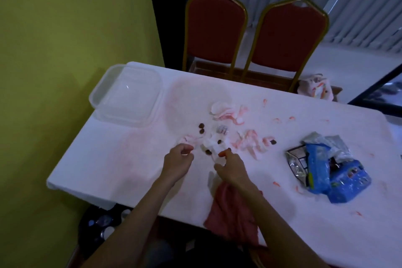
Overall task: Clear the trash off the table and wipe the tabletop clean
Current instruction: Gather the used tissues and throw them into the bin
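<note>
On the white table (121, 159) lie crumpled white and pink-stained tissues (224, 111), small brown bits (201, 128) and red smears. My left hand (177, 162) hovers with curled fingers at a pink tissue scrap (187, 139). My right hand (230, 166) pinches a white tissue wad (212, 146) with brown bits on it. A red cloth (230, 211) lies under my right forearm at the near edge. Blue and silver snack wrappers (326, 167) are piled at the right.
A clear plastic container (126, 95) sits upside down at the far left corner. Two red chairs with gold frames (287, 37) stand behind the table. A dark bin with trash (102, 224) is on the floor at the near left. A yellow wall is on the left.
</note>
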`<state>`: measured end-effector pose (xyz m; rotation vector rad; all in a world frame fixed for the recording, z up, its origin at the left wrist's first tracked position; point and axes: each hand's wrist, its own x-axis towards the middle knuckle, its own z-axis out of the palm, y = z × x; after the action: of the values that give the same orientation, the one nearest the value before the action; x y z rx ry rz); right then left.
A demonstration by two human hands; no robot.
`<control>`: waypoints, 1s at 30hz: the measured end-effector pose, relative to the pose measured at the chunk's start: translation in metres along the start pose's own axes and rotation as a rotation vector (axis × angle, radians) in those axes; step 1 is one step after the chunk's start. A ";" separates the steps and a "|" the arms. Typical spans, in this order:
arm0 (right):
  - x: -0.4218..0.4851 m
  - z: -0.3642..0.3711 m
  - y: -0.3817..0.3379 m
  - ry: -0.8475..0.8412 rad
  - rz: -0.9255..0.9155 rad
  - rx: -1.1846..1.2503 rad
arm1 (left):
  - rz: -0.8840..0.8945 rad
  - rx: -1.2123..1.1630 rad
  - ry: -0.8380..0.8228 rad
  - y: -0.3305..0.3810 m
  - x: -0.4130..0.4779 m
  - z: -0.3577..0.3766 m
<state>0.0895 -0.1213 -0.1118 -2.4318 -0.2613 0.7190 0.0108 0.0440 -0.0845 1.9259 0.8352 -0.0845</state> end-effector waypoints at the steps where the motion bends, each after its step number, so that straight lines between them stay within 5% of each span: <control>1: 0.004 0.001 0.007 -0.055 -0.008 -0.052 | -0.012 0.020 -0.003 0.005 0.004 0.006; 11: 0.011 0.028 0.032 0.124 -0.103 -0.188 | 0.073 0.314 -0.001 0.008 0.047 0.033; 16: 0.012 0.027 0.032 0.076 -0.135 -0.292 | 0.049 0.373 -0.024 -0.008 0.065 0.027; 30: -0.025 -0.042 -0.007 0.280 0.277 0.614 | 0.032 0.015 -0.136 0.031 0.072 0.001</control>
<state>0.0913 -0.1442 -0.0683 -1.9513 0.3657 0.4697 0.0835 0.0718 -0.0902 1.9232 0.7147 -0.2008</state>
